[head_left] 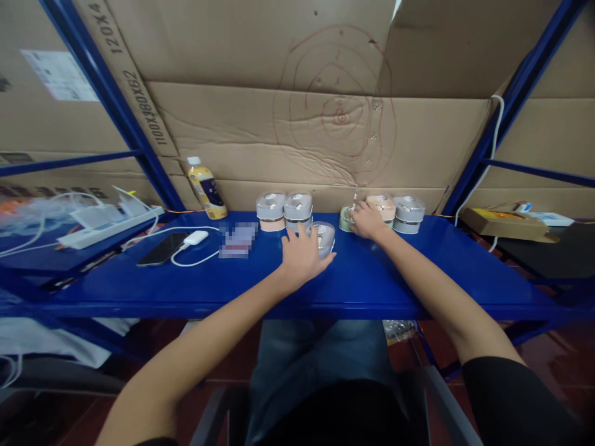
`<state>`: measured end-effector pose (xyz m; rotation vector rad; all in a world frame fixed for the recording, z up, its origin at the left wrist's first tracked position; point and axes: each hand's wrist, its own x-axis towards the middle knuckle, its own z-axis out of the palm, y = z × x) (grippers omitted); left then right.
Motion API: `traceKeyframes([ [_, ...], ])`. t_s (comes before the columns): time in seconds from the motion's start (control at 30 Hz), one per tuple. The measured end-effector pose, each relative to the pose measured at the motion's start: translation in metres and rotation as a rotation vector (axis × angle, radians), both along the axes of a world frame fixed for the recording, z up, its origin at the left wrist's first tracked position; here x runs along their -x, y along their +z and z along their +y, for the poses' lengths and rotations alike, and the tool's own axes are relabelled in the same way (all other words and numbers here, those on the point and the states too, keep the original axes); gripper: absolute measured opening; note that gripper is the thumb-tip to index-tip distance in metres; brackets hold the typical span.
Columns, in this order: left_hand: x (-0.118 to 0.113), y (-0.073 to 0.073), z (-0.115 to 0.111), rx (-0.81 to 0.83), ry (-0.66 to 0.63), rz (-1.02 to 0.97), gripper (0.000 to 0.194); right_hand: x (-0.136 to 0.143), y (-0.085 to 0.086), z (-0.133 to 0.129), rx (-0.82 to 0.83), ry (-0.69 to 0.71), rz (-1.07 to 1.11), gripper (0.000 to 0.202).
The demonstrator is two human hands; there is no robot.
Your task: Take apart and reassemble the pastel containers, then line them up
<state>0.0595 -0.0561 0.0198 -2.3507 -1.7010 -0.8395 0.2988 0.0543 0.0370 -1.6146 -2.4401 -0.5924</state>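
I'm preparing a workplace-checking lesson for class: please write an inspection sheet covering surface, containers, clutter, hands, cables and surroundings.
Surface: blue shelf, flat.
Containers: grey container in front; green container and stacked containers behind.
Clutter: yellow bottle, dark phone, pixelated item at left.
Hands: left hand on grey container; right hand on green container.
Cables: white cable looping beside phone; second cable along right upright.
Surroundings: cardboard behind, marked with red rings.

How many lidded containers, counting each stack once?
6: two grey-topped stacks leftmost, a grey container at the left hand, a green container at the right hand, then a peach-topped one and a grey-topped one rightward. Hands may hide more.
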Motion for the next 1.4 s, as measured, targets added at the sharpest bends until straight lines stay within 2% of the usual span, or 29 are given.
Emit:
traceKeyframes([
  [0.1,-0.002,0.003,-0.002,0.121,0.108,0.138,0.076,0.004,-0.003,-0.005,-0.066,-0.087,-0.066,0.053],
  [0.2,0.005,0.006,0.003,0.210,0.082,0.168,0.069,0.009,0.001,-0.021,-0.145,-0.063,-0.016,0.052],
  [0.27,0.016,0.005,0.013,0.251,-0.046,0.086,0.072,0.014,0.005,-0.034,-0.160,0.083,0.112,0.049],
  [0.33,0.030,0.002,0.027,0.265,-0.304,-0.026,0.081,0.019,0.006,-0.047,-0.068,0.269,0.270,0.057],
  [0.43,0.048,-0.005,0.047,0.279,-0.658,-0.119,0.088,0.028,0.001,-0.061,0.196,0.452,0.373,0.090],
  [0.5,0.053,-0.010,0.053,0.314,-0.746,-0.171,0.095,0.034,-0.006,-0.066,0.310,0.475,0.369,0.106],
  [0.67,0.052,-0.020,0.053,0.380,-0.638,-0.344,0.120,0.040,-0.011,-0.073,0.337,0.412,0.394,0.105],
  [0.73,0.052,-0.023,0.054,0.404,-0.659,-0.382,0.121,0.033,-0.007,-0.074,0.353,0.397,0.438,0.105],
  [0.8,0.054,-0.023,0.055,0.392,-0.688,-0.382,0.119,0.021,0.000,-0.073,0.378,0.411,0.513,0.097],
  [0.9,0.056,-0.021,0.055,0.310,-0.708,-0.282,0.103,-0.003,0.007,-0.069,0.353,0.356,0.658,0.081],
  [1.0,0.056,-0.017,0.052,0.247,-0.731,-0.149,0.062,-0.020,0.009,-0.065,0.266,0.201,0.754,0.074],
  [1.07,0.055,-0.017,0.051,0.233,-0.727,-0.112,0.043,-0.025,0.008,-0.064,0.226,0.138,0.779,0.071],
  [1.23,0.058,-0.016,0.055,0.177,-0.635,-0.184,0.043,-0.021,0.007,-0.064,0.225,0.098,0.788,0.068],
  [1.4,0.070,-0.016,0.069,0.122,-0.414,-0.241,0.048,-0.026,0.004,-0.059,0.272,0.068,0.782,0.071],
])
